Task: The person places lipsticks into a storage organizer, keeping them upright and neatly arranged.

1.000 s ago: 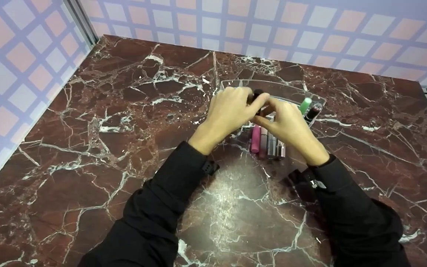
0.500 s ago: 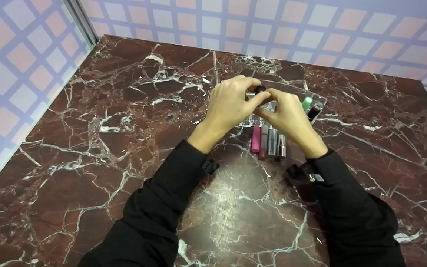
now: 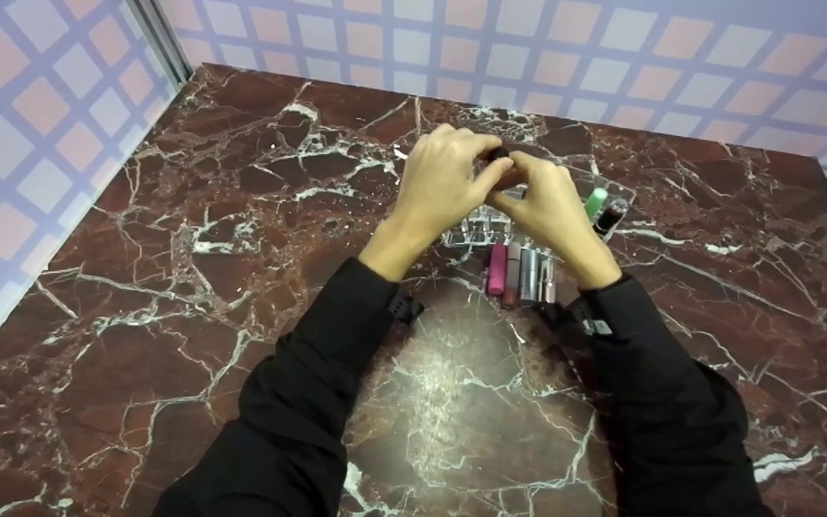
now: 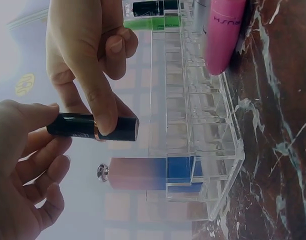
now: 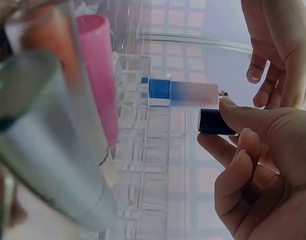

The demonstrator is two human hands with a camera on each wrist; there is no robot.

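Observation:
Both hands hold one black lipstick tube (image 4: 73,125) with a gold band, raised over a clear plastic organizer (image 3: 474,233). My left hand (image 3: 438,179) pinches its upper end between thumb and fingers. On the lower end, past the band, the thumb and forefinger of my right hand (image 3: 550,205) pinch it. Beneath, the organizer (image 4: 208,127) has several square compartments, partly hidden by the hands in the head view. A pink-and-blue tube (image 4: 138,173) with a silvery knob stands in a slot at its left end.
At the organizer's right end stand a green tube (image 3: 595,202) and a dark-capped tube (image 3: 609,217). Lying in front of it are a pink tube (image 3: 497,269), a brownish-red tube (image 3: 511,276), a silver tube (image 3: 528,276) and a pale metallic tube (image 3: 546,281). Patterned panels (image 3: 356,43) border the marbled table.
Both hands have moved up and away in the head view with the lipstick tube between them. More of the organizer's front and the tubes lying before it now shows.

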